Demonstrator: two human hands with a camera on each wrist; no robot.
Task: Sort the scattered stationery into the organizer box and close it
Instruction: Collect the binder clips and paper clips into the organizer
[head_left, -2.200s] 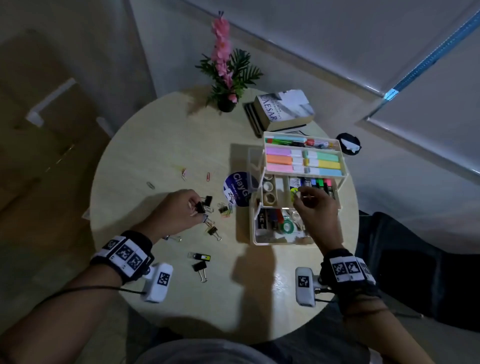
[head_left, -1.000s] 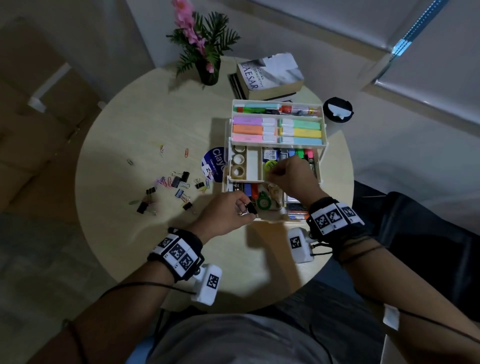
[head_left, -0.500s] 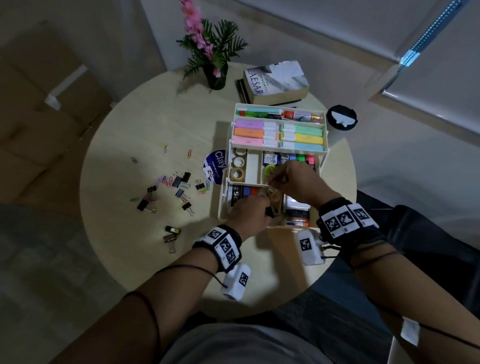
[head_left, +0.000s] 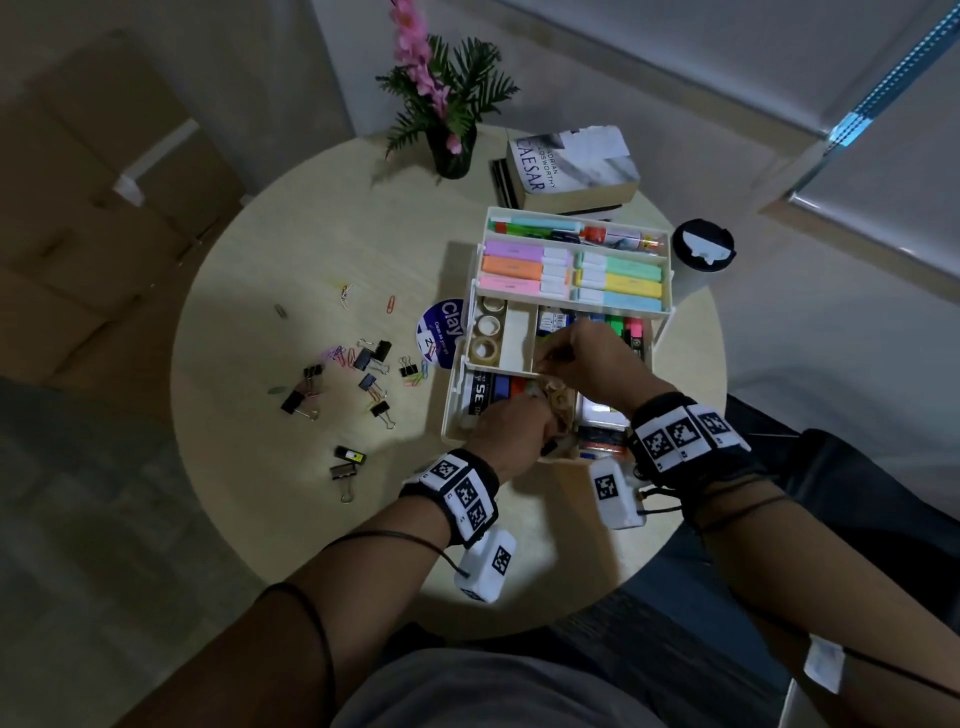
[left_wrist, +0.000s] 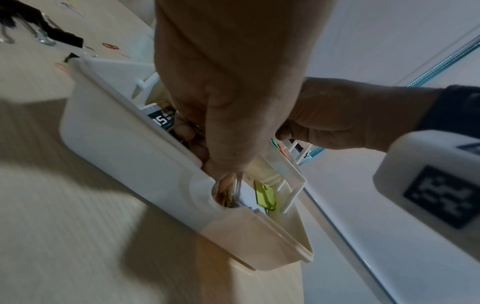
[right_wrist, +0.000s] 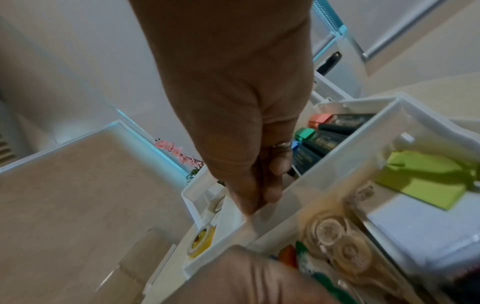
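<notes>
left hand (head_left: 511, 434) now inside organizer box (head_left: 454, 410), near rim

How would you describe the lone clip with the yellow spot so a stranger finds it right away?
On the round table, look left of the white organizer box, nearer the person than the heap of binder clips. Two clips lie apart there; it is the black clip with a yellow spot.

Office nook: blinds (head_left: 883, 171), book (head_left: 571, 166), stationery.

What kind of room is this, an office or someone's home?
Hard to say for sure; it looks like an office corner or a study nook. A small round table carries a potted plant, a book and an open stationery organizer, beside window blinds.
</notes>
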